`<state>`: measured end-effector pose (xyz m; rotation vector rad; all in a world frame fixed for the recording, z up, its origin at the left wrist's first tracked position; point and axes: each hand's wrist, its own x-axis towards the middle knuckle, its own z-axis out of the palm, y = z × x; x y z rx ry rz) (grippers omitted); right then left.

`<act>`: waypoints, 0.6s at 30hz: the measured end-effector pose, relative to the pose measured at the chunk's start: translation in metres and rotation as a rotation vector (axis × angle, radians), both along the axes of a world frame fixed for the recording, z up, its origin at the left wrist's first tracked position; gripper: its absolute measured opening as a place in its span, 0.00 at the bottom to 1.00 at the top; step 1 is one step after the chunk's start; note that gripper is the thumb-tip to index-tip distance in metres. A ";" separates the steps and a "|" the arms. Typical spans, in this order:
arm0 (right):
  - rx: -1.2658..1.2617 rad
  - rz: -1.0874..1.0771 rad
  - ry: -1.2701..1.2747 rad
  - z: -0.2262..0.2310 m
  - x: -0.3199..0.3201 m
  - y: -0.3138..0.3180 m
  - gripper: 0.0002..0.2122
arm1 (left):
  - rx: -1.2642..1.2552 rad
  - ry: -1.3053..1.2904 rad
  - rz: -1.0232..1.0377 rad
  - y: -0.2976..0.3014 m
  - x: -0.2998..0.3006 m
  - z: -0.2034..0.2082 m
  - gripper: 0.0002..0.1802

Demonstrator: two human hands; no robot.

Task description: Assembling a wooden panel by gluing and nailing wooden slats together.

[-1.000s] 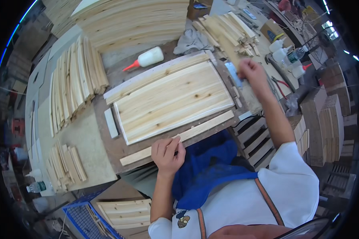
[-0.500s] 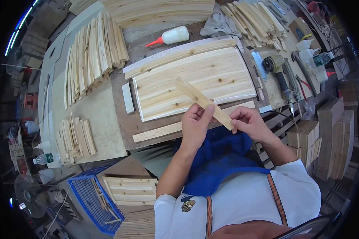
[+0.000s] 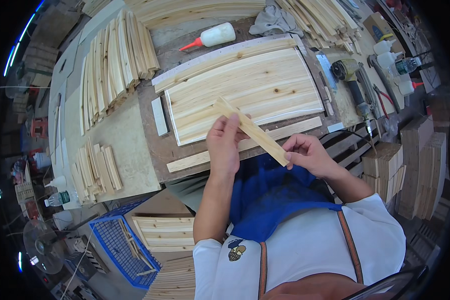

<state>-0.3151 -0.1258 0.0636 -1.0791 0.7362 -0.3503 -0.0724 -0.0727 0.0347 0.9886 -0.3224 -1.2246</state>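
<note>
A short, flat wooden strip point(image 3: 257, 135) is held slantwise above the front edge of the bench. My left hand point(image 3: 225, 141) grips it near its upper left end, thumb on top. At its lower right end my right hand point(image 3: 304, 154) pinches it between thumb and fingers. Beyond the strip lies a pale knotty wood panel point(image 3: 255, 92), bordered by a white line. One long wooden strip point(image 3: 225, 57) lies along the panel's far side. Another long strip point(image 3: 197, 160) lies along the near side, partly hidden behind my left hand and the held piece.
A white glue bottle point(image 3: 217, 35) with a red nozzle lies behind the panel, near a grey rag point(image 3: 275, 21). Long strips point(image 3: 112, 60) and short strips point(image 3: 97, 170) are piled at left. A nail gun point(image 3: 352, 85) rests at right. Below left stands a blue crate point(image 3: 120, 245).
My left hand has slid toward the strip's upper left end, while my right hand keeps its pinch on the other end. The strip has tilted slightly and dropped a little at the right.
</note>
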 end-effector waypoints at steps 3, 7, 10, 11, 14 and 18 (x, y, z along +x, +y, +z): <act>-0.086 -0.071 0.008 -0.005 0.006 0.007 0.07 | 0.035 -0.087 -0.110 0.013 -0.018 0.000 0.13; -0.649 -0.149 0.112 -0.008 0.013 0.008 0.10 | 0.037 -0.178 -0.198 0.020 -0.037 0.006 0.19; -1.430 -0.094 0.281 -0.006 0.018 0.005 0.14 | 0.022 -0.180 -0.063 0.020 -0.041 0.012 0.24; -1.455 -0.088 0.263 -0.005 0.022 0.005 0.15 | 0.025 -0.142 -0.070 0.019 -0.039 0.013 0.25; -1.504 -0.080 0.224 0.001 0.028 0.007 0.18 | 0.031 -0.071 -0.084 0.019 -0.031 0.015 0.29; -1.315 -0.095 0.168 0.008 0.029 0.010 0.18 | 0.018 0.072 -0.191 0.021 -0.020 0.014 0.27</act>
